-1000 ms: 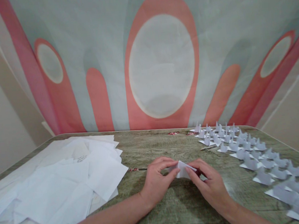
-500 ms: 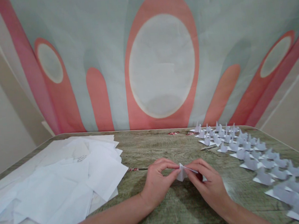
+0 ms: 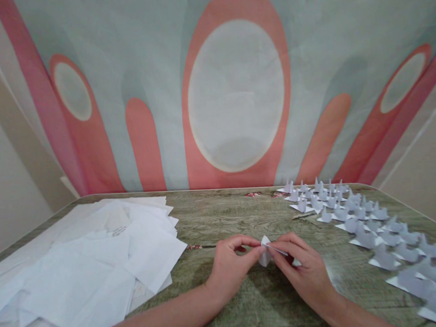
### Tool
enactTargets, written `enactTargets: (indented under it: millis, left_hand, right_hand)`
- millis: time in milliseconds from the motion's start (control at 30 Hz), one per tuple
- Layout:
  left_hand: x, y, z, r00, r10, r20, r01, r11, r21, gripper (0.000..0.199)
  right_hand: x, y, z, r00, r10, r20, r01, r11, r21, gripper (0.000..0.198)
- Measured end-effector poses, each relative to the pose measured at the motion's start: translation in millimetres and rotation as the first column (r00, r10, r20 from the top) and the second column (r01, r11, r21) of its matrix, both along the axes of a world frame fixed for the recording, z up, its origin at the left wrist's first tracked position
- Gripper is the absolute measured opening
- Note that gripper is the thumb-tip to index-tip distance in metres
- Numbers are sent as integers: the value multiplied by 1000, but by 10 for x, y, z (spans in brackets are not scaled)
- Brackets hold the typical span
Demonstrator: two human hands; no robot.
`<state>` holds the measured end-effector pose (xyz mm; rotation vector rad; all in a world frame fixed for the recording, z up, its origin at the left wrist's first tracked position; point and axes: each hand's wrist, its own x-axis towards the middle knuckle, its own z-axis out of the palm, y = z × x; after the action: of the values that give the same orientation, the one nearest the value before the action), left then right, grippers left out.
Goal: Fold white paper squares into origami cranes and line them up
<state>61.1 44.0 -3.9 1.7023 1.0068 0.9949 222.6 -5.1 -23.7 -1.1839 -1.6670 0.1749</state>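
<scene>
Between my two hands, over the middle of the table, is a small folded piece of white paper [image 3: 265, 256]. My left hand [image 3: 231, 261] pinches its left side between thumb and index finger. From the right, my right hand [image 3: 300, 261] pinches it the same way, with a flat white point of the paper showing under the fingers. Part of the fold is hidden behind the fingertips. Rows of finished white paper cranes [image 3: 363, 234], wings raised, stand to the right of my right hand.
A wide, loose heap of white paper sheets [image 3: 85, 269] covers the table's left side, reaching near my left forearm. The wood-grain table [image 3: 215, 212] ends at a backdrop [image 3: 236, 95] with red and white oval shapes. The cranes run along the right edge.
Both hands keep their pinch on the folded paper and have shifted only slightly. The paper's top now spreads a little wider between the fingertips.
</scene>
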Motion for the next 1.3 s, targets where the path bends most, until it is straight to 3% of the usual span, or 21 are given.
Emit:
enactTargets:
  millis: [400,533,1300]
  left_hand:
    - [7,-54,77,998,17,-58,-12,996,87,3]
    - [11,-91,74,998,18,-53,-8,986,169,5]
    - [-8,-123,33,996,-78,-30,84,918,388,13]
  right_hand:
    - [1,-7,-12,1000,19,18,-19,1000,18,14]
    - [-7,-20,4,1000,28,3,-28,999,22,14]
    - [-33,-62,8,996,11,-92,-18,997,-76,12]
